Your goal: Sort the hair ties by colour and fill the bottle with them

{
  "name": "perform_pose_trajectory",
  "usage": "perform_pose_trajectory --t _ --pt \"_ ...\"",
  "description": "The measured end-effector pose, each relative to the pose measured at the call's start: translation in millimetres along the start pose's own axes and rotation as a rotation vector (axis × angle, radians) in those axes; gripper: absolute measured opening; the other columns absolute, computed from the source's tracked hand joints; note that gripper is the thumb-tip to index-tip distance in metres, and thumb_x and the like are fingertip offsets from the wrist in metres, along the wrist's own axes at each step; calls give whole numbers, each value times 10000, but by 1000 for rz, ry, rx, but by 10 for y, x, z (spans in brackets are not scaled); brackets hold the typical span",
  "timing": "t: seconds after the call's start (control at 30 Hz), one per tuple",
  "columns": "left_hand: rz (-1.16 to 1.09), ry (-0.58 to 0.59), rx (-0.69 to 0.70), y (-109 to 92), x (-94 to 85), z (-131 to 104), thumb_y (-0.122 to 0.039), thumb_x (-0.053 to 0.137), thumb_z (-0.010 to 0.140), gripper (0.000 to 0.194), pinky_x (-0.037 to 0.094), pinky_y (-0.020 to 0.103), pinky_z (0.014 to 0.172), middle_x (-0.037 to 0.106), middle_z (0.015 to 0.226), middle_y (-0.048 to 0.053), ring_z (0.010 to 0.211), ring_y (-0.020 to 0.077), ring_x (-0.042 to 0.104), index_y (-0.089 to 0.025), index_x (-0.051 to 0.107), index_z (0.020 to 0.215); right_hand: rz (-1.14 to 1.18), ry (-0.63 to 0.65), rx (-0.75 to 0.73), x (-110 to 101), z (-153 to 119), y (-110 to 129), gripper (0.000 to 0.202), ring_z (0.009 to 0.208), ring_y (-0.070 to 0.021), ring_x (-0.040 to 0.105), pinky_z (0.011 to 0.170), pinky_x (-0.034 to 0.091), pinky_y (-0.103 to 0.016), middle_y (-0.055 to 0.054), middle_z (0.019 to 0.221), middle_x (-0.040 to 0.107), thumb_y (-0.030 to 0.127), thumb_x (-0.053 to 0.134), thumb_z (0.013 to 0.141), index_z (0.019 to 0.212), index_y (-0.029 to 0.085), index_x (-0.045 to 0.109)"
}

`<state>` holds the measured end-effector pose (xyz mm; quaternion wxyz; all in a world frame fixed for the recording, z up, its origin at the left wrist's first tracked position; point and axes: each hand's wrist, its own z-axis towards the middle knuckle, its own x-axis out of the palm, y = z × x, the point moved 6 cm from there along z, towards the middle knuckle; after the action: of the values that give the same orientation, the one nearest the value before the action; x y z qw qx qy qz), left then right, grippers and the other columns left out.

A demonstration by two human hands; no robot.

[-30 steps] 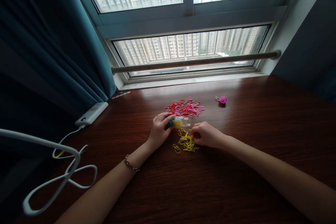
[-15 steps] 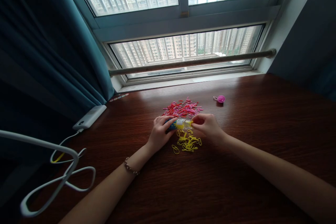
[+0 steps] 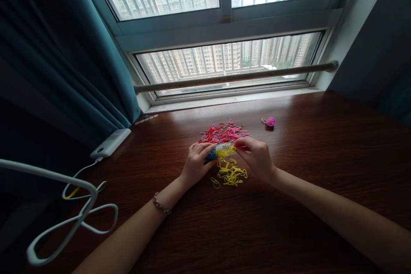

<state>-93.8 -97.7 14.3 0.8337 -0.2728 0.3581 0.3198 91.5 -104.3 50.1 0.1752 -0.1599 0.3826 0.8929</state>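
My left hand (image 3: 197, 160) is wrapped round a small clear bottle (image 3: 221, 150) with a blue part, which lies on its side with its mouth to the right. Yellow bands show inside it. At the mouth, my right hand (image 3: 257, 154) pinches a bit of yellow, seemingly a rubber band. A loose pile of yellow rubber bands (image 3: 231, 174) lies just below the bottle on the dark wooden table (image 3: 205, 231). Behind the bottle is a heap of red and pink rubber bands (image 3: 224, 132).
A pink cap (image 3: 270, 122) with a loop lies at the back right. On the left are a white power bank (image 3: 111, 143) and a looped white cable (image 3: 90, 197). Behind the table stand a window and a metal bar (image 3: 237, 77); a blue curtain (image 3: 105, 60) hangs at left.
More yellow shows inside the bottle near its mouth. My right hand has turned slightly at the mouth, its fingers still pinched. My left hand keeps its hold.
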Motion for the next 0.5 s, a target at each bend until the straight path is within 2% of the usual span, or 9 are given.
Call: perform_pose_trajectory --t 0.1,0.3,0.5 --pt "-1 1 -2 8 4 -6 -314 598 749 423 306 420 942 567 1105 58 1029 222 493 -247 500 1155 52 -4 60 -11 8 -1 63 645 -134 588 629 477 -244 -16 735 638 158 566 758 789 174 618" --pt "0 5 0 12 6 -11 -320 591 757 421 303 421 944 566 1105 62 1028 219 491 -240 494 1159 298 51 127 39 18 -9 100 702 -140 618 643 518 -247 -27 794 636 211 586 751 842 173 568" --pt "-3 -11 0 12 -8 -11 -318 598 749 422 298 419 952 572 1097 62 1026 215 499 -233 499 1151 188 42 55 17 26 28 70 713 -136 607 656 505 -243 -24 788 636 159 545 763 816 172 589"
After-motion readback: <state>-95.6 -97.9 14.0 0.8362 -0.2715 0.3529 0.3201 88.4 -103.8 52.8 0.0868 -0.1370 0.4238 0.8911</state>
